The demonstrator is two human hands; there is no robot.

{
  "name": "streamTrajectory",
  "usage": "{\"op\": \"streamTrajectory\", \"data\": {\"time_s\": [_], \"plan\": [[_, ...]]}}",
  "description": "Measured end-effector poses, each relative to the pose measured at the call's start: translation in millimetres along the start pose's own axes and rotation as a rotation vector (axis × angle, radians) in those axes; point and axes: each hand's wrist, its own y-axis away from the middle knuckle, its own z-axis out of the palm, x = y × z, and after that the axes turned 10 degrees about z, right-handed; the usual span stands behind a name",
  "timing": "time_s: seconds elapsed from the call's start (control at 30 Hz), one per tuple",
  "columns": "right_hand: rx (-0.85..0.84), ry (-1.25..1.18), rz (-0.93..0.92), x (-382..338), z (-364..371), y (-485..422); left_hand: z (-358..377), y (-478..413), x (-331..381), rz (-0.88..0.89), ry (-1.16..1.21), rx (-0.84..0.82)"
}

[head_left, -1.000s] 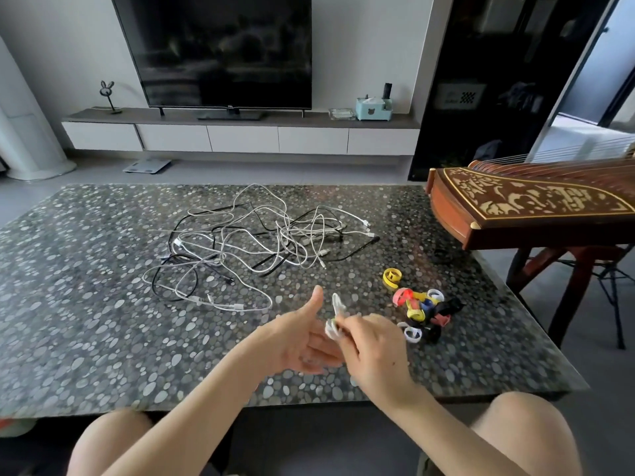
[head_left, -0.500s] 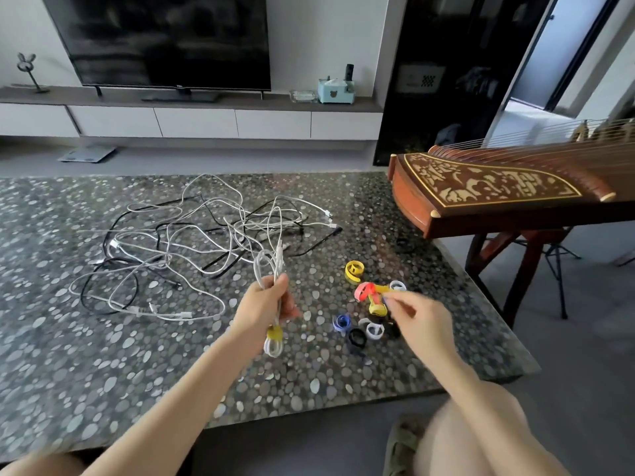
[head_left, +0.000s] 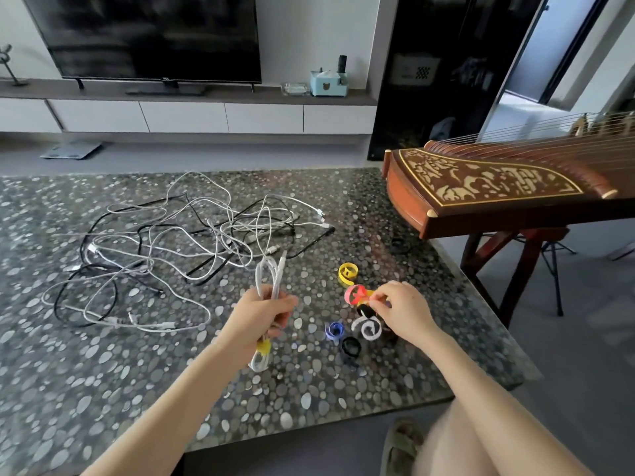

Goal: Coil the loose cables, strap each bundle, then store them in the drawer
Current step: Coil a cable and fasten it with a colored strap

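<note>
My left hand (head_left: 263,316) grips a coiled white cable (head_left: 269,280) upright above the table; a yellow strap (head_left: 264,347) wraps its lower end below my fist. My right hand (head_left: 400,310) reaches into a small heap of coloured straps and pinches a red strap (head_left: 355,294). Around it lie a yellow strap (head_left: 347,272), a white strap (head_left: 369,329), a blue strap (head_left: 335,330) and a black strap (head_left: 350,348). A tangle of loose white and black cables (head_left: 178,245) spreads over the table's middle and left.
The pebble-patterned table (head_left: 103,383) has its front edge near my knees. A wooden zither (head_left: 498,187) on a stand overhangs the table's right side. A TV cabinet with drawers (head_left: 185,116) runs along the back wall.
My hands have parted: the left now holds the strapped white coil alone and upright, while the right has gone to the strap heap and taken the red strap. The view has shifted right.
</note>
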Motion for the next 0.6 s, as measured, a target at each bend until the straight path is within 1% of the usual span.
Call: {"op": "streamTrajectory", "data": {"time_s": [0.1,0.13,0.27,0.33,0.4,0.5,0.6], "plan": [[-0.073,-0.278,0.111,-11,-10,-6,17,-5,0,0.013,-0.065,-0.02],[-0.078,-0.332,0.134,-16,-11,-7,25,-8,0,0.017,-0.074,-0.025],[-0.078,-0.363,0.132,-36,-3,-4,62,-26,-2,0.015,-0.111,-0.054],[-0.092,-0.439,0.144,-41,1,-2,75,-34,-6,0.027,-0.176,-0.029],[-0.121,-0.501,0.181,-42,3,-1,80,-40,-11,0.035,-0.19,0.005],[-0.218,-0.581,0.27,-36,4,0,81,-44,-17,0.01,-0.108,0.017],[-0.356,-0.779,0.369,-28,-3,-1,79,-48,-23,-0.001,-0.14,0.044]]}}
